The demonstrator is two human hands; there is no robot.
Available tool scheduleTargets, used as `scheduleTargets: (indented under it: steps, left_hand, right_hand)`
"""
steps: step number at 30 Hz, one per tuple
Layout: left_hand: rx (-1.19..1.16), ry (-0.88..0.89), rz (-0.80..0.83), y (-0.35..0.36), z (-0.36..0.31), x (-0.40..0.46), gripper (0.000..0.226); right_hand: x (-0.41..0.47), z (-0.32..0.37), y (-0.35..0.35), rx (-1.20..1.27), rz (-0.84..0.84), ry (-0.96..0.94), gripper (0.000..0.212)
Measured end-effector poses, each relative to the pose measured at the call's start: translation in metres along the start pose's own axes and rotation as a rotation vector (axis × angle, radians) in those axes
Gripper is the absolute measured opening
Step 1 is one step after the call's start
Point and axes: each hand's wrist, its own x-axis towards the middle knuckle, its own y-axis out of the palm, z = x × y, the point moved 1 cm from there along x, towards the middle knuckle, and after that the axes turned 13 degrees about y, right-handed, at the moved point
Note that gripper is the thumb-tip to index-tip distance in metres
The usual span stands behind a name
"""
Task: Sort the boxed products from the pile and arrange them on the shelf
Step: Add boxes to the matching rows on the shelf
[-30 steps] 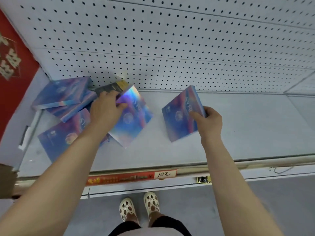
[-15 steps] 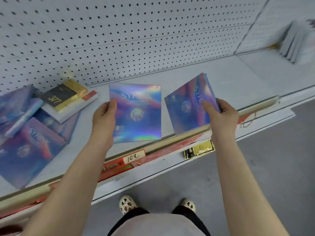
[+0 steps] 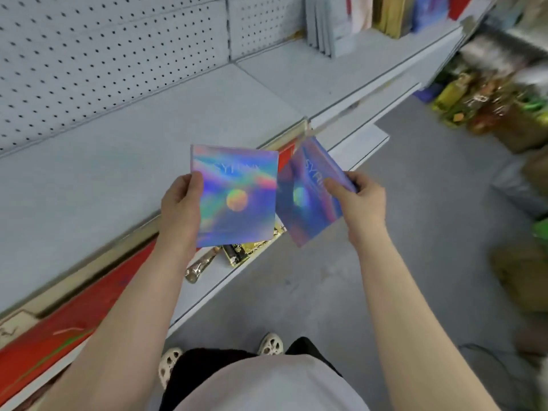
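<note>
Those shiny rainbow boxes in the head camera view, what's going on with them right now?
A person stands at a pale grey store shelf with a flat holographic blue-purple box in each hand. The left hand grips one box by its left edge, face up. The right hand holds a second matching box, tilted, beside the first. Both boxes are in the air over the shelf's front edge, not yet placed. Upright grey boxes already stand further along the shelf.

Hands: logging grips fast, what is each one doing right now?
Left hand: holds a shiny box by its left edge.
Right hand: holds a second box by its right edge.
</note>
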Motion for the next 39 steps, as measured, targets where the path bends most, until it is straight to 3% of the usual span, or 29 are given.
scheduleTargets:
  steps: [10,21,25,32,39]
  left_hand:
    - [0.04,0.008,0.289,0.191,-0.001,0.027,0.024]
    - [0.014,0.079,0.334,0.401,-0.015,0.135,0.023]
    - [0.007,0.095,0.351,0.471,-0.018,0.174,0.022]
    - [-0.022,0.087,0.331,0.599,-0.006,0.221,0.021]
    - [-0.041,0.085,0.204,0.734,-0.011,0.249,0.024]
  right_hand:
    - [0.128,-0.009,-0.12,0.034,-0.249,0.061,0.014]
    - [0.308,0.047,-0.189,0.004,-0.379,0.079,0.01]
    - [0.373,0.069,-0.207,0.143,-0.408,0.104,0.025]
    - [0.505,0.08,-0.249,0.41,-0.311,0.142,0.025]
    - [0.657,0.108,-0.314,0.222,-0.091,0.059,0.019]
